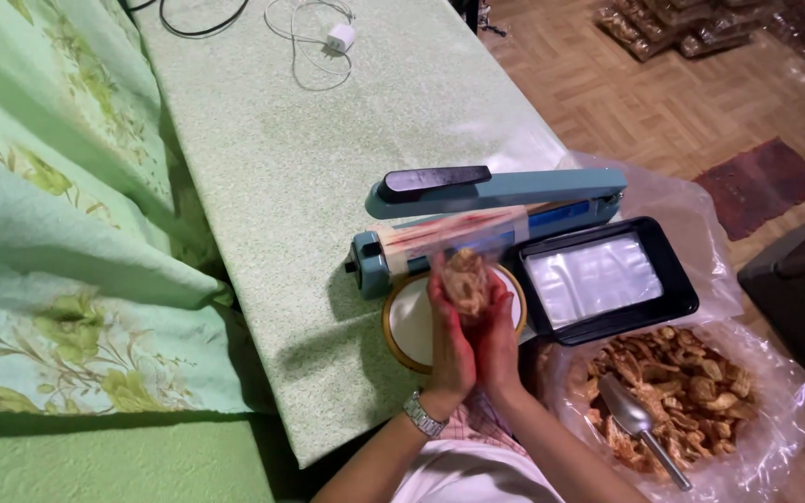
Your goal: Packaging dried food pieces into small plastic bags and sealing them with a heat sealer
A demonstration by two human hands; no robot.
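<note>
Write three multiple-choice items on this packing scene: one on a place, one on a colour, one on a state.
1. Where does the metal scoop lie?
A. In the clear plastic sack of brown fried snacks
B. On the black rectangular tray
C. On the green bedspread

2. What colour is the heat sealer on the green speckled tabletop?
A. Red
B. Blue
C. White

3. How is the small clear bag of snacks held?
A. Lying loose on the floor
B. Cupped between left hand and right hand
C. Hanging from the white charger

Answers: 1 A, the scoop's bowl rests among the snacks; 2 B, arm and base are blue; 3 B, both palms press its sides.
</note>
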